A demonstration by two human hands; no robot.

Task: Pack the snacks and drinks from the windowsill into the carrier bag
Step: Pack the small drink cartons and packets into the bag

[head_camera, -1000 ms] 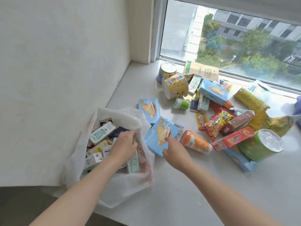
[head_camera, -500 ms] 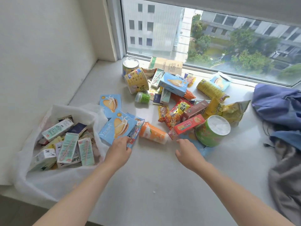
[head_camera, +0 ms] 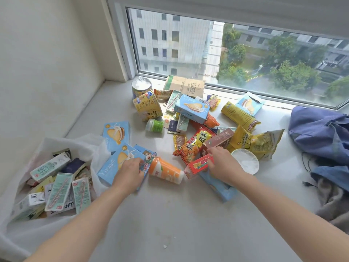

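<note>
The white carrier bag (head_camera: 94, 146) lies open at the left edge of the windowsill, with several drink cartons (head_camera: 60, 190) inside it. My left hand (head_camera: 130, 174) curls over the right edge of a blue biscuit box (head_camera: 111, 167) that leans against the bag, and touches a small blue packet (head_camera: 148, 157). An orange bottle (head_camera: 166, 171) lies on its side between my hands. My right hand (head_camera: 222, 165) grips the end of a red snack box (head_camera: 198, 165), which lies on another blue box (head_camera: 219, 188).
A heap of snacks fills the sill towards the window: yellow tubs (head_camera: 147, 106), a red bag (head_camera: 194, 144), a yellow crisp bag (head_camera: 258, 142), a white-lidded tub (head_camera: 245, 161). Blue and grey clothing (head_camera: 317, 133) lies at the right. A wall stands at the left.
My left hand left the bag and came onto the blue biscuit box. My right hand let go of that box, moved right and closed on the red snack box. The view turned right.
</note>
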